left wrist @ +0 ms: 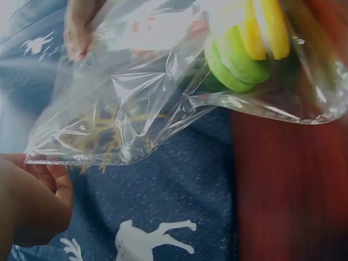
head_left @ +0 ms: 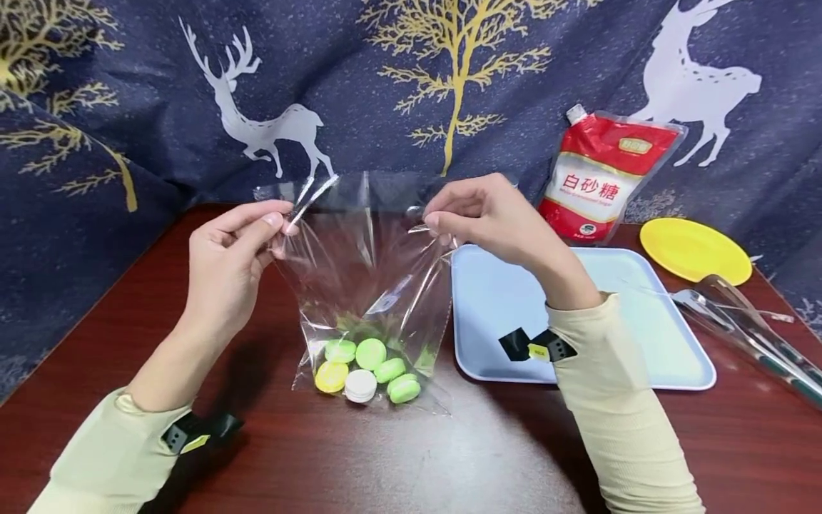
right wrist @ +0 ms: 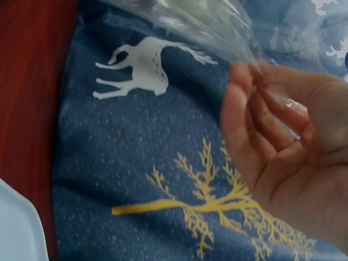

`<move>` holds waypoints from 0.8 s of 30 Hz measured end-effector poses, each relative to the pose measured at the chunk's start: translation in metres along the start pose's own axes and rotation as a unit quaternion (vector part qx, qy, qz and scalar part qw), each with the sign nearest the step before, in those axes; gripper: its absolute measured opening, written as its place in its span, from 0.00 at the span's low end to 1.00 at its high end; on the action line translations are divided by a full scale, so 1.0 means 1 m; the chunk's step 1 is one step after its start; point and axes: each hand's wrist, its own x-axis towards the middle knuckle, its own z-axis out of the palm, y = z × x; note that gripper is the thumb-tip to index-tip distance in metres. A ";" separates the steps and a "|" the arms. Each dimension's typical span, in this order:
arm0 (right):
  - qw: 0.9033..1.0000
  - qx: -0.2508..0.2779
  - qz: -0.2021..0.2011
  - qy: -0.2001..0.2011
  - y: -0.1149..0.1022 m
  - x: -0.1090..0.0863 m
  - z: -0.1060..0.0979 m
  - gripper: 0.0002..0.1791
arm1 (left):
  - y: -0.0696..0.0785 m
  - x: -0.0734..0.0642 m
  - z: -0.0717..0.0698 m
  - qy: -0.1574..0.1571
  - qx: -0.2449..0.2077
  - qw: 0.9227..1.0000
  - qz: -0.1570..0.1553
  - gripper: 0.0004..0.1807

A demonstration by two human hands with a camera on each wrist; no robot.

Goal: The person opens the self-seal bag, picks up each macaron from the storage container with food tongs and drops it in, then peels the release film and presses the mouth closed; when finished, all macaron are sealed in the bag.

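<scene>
A clear plastic bag (head_left: pixel 359 285) hangs upright between both hands, its bottom at the tabletop. Inside, at the bottom, lie several green macarons (head_left: pixel 371 354), a yellow macaron (head_left: pixel 331 377) and a white macaron (head_left: pixel 361 385). My left hand (head_left: pixel 234 250) pinches the bag's upper left edge between thumb and fingers. At the upper right edge, my right hand (head_left: pixel 488 218) pinches the film the same way. The left wrist view shows a green macaron (left wrist: pixel 234 68) and a yellow one through the film. In the right wrist view, the right hand's fingertips (right wrist: pixel 242 76) meet on the film.
A light blue tray (head_left: pixel 488 321) sits right of the bag, under the right forearm. Behind it stands a red and white sugar pouch (head_left: pixel 591 178). A yellow plate (head_left: pixel 696 250) and metal tongs (head_left: pixel 751 328) lie at the far right. A deer-patterned cloth (head_left: pixel 359 93) hangs behind the table.
</scene>
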 end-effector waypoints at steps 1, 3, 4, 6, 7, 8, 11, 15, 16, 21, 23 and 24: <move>1.000 0.014 -0.002 0.007 0.000 -0.002 -0.003 0.06 | 0.002 0.001 -0.001 0.000 -0.008 1.000 0.004 0.07; 0.999 0.043 -0.006 0.015 0.000 -0.005 -0.008 0.05 | 0.007 0.003 -0.002 -0.004 -0.029 0.999 0.013 0.07; 0.998 0.058 -0.010 0.017 0.000 -0.007 -0.011 0.05 | 0.009 0.004 -0.002 -0.008 -0.037 0.999 0.019 0.06; 0.996 0.083 -0.014 0.018 -0.003 -0.011 -0.015 0.05 | 0.014 0.005 -0.002 -0.022 -0.048 0.998 0.031 0.07; 0.995 0.094 -0.018 0.020 -0.004 -0.013 -0.016 0.05 | 0.017 0.005 -0.001 -0.028 -0.044 0.998 0.041 0.07; 0.994 0.102 -0.024 0.023 -0.007 -0.015 -0.018 0.04 | 0.020 0.004 0.000 -0.034 -0.040 0.997 0.052 0.07; 0.990 0.122 -0.055 0.043 -0.014 -0.022 -0.020 0.04 | 0.028 0.002 0.003 -0.048 -0.026 0.995 0.082 0.07; 0.986 0.135 -0.080 0.056 -0.021 -0.027 -0.021 0.05 | 0.034 -0.001 0.006 -0.055 -0.020 0.994 0.094 0.08; 0.986 0.138 -0.080 0.052 -0.022 -0.027 -0.021 0.05 | 0.035 -0.002 0.006 -0.054 -0.019 0.994 0.091 0.08; 0.988 0.142 -0.056 0.021 -0.021 -0.027 -0.024 0.05 | 0.036 -0.004 0.004 -0.055 -0.023 0.995 0.086 0.08; 0.988 0.143 -0.053 0.011 -0.020 -0.027 -0.025 0.06 | 0.037 -0.004 0.003 -0.055 -0.025 0.994 0.088 0.08; 0.988 0.147 -0.054 0.006 -0.020 -0.027 -0.025 0.07 | 0.037 -0.004 0.003 -0.055 -0.024 0.994 0.087 0.08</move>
